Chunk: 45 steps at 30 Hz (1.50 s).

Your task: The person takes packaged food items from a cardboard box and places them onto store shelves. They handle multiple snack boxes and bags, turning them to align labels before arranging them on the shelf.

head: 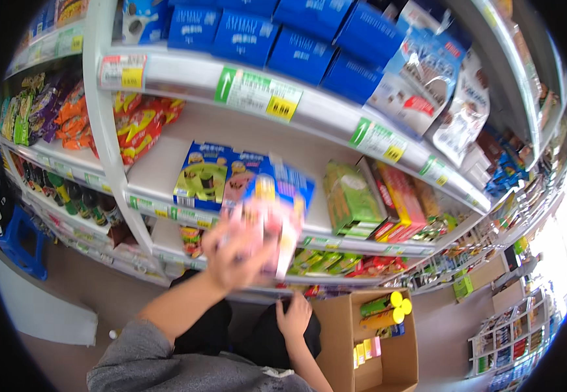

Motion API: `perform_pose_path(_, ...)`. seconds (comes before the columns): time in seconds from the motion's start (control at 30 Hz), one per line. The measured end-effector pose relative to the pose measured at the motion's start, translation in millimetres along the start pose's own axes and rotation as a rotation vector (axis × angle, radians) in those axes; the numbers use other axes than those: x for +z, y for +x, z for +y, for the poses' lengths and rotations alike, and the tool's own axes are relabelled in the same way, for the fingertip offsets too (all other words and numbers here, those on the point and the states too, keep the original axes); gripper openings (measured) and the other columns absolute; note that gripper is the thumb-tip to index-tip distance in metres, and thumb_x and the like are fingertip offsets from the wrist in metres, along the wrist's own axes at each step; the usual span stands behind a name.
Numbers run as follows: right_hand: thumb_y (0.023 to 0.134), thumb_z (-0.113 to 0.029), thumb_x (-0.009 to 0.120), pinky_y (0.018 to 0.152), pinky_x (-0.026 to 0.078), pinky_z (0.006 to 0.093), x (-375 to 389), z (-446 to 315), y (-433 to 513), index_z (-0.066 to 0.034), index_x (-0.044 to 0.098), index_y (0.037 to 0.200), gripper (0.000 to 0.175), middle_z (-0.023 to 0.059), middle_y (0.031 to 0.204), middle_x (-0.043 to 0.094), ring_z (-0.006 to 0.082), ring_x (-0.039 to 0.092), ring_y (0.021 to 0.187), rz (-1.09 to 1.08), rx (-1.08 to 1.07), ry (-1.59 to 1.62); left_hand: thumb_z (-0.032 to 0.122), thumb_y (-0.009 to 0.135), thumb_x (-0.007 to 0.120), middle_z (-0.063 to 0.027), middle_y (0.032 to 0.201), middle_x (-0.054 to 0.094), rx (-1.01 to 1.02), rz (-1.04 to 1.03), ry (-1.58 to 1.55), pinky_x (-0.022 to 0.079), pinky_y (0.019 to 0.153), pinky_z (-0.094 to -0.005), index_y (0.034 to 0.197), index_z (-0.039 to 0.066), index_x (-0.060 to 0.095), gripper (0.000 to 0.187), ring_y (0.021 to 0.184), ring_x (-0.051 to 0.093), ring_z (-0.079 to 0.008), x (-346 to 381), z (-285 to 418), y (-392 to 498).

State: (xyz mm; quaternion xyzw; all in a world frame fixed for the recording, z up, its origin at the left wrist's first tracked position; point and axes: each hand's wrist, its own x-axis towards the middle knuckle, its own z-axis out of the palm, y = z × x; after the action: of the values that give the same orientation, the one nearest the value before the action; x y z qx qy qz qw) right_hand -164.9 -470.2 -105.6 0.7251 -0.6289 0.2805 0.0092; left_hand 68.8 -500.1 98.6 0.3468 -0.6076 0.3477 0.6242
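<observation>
My left hand (234, 259) holds a pink and blue snack box (266, 220) in front of the shelf; motion blurs both. Behind it, blue boxes with green and pink pictures (205, 174) stand on the middle shelf (153, 179), partly hidden by the held box. My right hand (295, 313) rests on my knee with nothing in it. Beside that knee is an open cardboard box (337, 338). Inside lie tubes with yellow lids (383, 318), a small dark-blue pack (392, 330) and small pink and yellow boxes (367, 350).
Blue cartons (303, 49) fill the shelf above, whose front edge (180, 73) juts out. Green boxes (354, 196) and red-yellow boxes (401, 201) stand to the right. Red snack bags (139, 127) lie left, past a white upright (102, 112). A blue plastic stool (24, 240) stands far left.
</observation>
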Motion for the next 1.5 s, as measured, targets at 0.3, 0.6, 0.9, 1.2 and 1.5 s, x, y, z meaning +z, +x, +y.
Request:
perform_pose_path(0.3, 0.085, -0.038, 0.067, 0.109, 0.033, 0.0481, 13.7, -27.0, -18.9, -0.0087, 0.068, 0.112, 0.040, 0.0090, 0.114, 0.068, 0.0272, 0.058, 0.116, -0.338, -0.299, -0.075, 0.019, 0.066, 0.078, -0.0115, 0.120, 0.055, -0.298, -0.267, 0.233, 0.043, 0.095, -0.0485, 0.111, 0.011, 0.065, 0.047, 0.117, 0.047, -0.0382, 44.5, -28.6, 8.2)
perform_pose_path(0.6, 0.084, -0.035, 0.068, 0.105, 0.037, 0.0440, 7.2, -29.9, -3.4, -0.0077, 0.069, 0.109, 0.037, 0.0059, 0.107, 0.070, 0.0219, 0.062, 0.106, -0.395, -0.339, 0.210, 0.031, 0.076, 0.074, -0.0186, 0.123, 0.049, -0.263, -0.437, 0.395, 0.037, 0.098, -0.0546, 0.124, 0.004, 0.059, 0.057, 0.120, 0.041, -0.0445, 49.0, -12.7, 17.0)
perform_pose_path(0.9, 0.085, -0.034, 0.068, 0.102, 0.039, 0.0420, -0.4, -14.4, -3.0, -0.0073, 0.069, 0.109, 0.036, 0.0054, 0.103, 0.070, 0.0215, 0.063, 0.100, -0.398, -0.331, 0.255, 0.023, 0.071, 0.073, -0.0167, 0.122, 0.051, -0.280, -0.338, 0.462, 0.032, 0.103, -0.0548, 0.121, 0.005, 0.058, 0.055, 0.122, 0.038, -0.0427, 65.9, -11.4, 2.6)
perform_pose_path(1.2, 0.086, -0.033, 0.066, 0.098, 0.040, 0.0412, -16.3, 3.5, -8.6, -0.0049, 0.069, 0.105, 0.034, 0.0072, 0.099, 0.070, 0.0233, 0.064, 0.097, -0.371, -0.328, 0.051, 0.026, 0.068, 0.076, -0.0157, 0.122, 0.052, -0.302, -0.247, 0.466, 0.034, 0.102, -0.0540, 0.120, 0.003, 0.058, 0.060, 0.121, 0.041, -0.0422, 75.1, -7.7, 2.9)
perform_pose_path(1.5, 0.086, -0.030, 0.068, 0.097, 0.042, 0.0401, -23.2, 2.2, -25.1, -0.0057, 0.070, 0.103, 0.029, 0.0076, 0.099, 0.071, 0.0241, 0.065, 0.096, -0.307, -0.301, 0.000, 0.025, 0.065, 0.075, -0.0107, 0.120, 0.054, -0.360, -0.256, 0.387, 0.038, 0.098, -0.0521, 0.118, 0.010, 0.059, 0.056, 0.122, 0.045, -0.0393, 58.9, -11.3, 5.7)
